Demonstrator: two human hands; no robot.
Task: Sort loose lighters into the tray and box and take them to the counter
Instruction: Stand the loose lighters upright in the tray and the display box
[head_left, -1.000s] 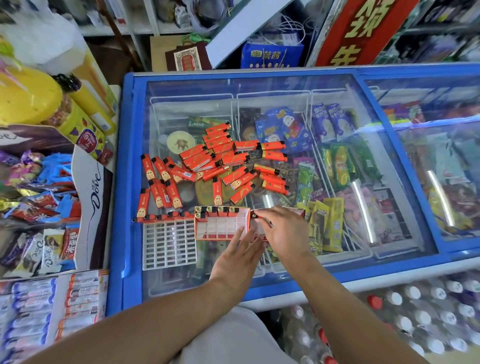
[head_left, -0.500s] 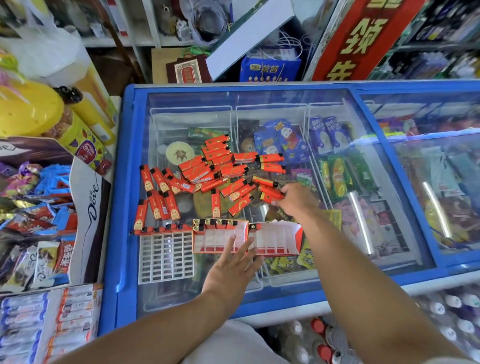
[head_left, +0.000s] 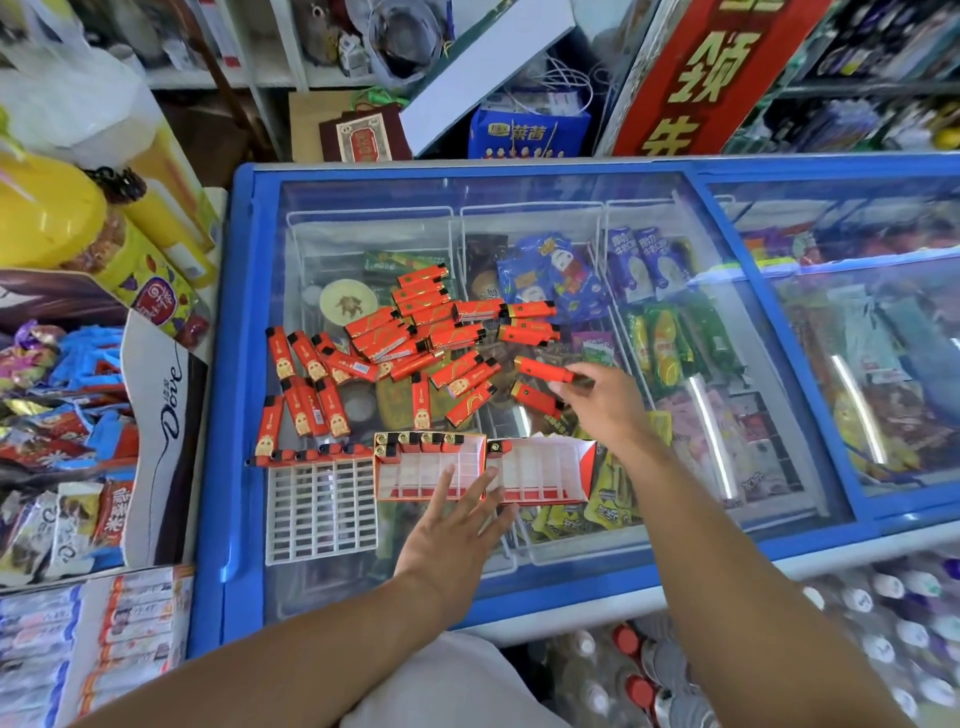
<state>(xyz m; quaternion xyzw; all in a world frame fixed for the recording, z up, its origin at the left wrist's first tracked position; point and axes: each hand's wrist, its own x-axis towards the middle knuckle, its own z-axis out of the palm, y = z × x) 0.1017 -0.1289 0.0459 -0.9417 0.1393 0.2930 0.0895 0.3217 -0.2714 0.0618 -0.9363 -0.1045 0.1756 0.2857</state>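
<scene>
Several loose red lighters (head_left: 415, 332) lie scattered on the glass lid of a blue freezer (head_left: 228, 364). A white grid tray (head_left: 319, 506) lies near the front with a row of lighters along its far edge. To its right sits a red-and-white box (head_left: 431, 467) holding several lighters in its back row, and a second box section (head_left: 545, 470) holding one. My left hand (head_left: 454, 525) rests flat, fingers spread, against the box's near edge. My right hand (head_left: 605, 402) pinches one red lighter (head_left: 545, 370) just above the glass, right of the pile.
Snack packets and a Dove display box (head_left: 166, 415) crowd the left side. Yellow containers (head_left: 47, 213) stand at far left. Bottled drinks (head_left: 883, 623) are stacked below the freezer's front edge. Shelves, a blue bag (head_left: 524, 132) and a red sign (head_left: 711, 73) stand behind the freezer.
My right hand left the box, reached up to the pile's right edge and picked up one red lighter. My left hand stayed at the box's near edge.
</scene>
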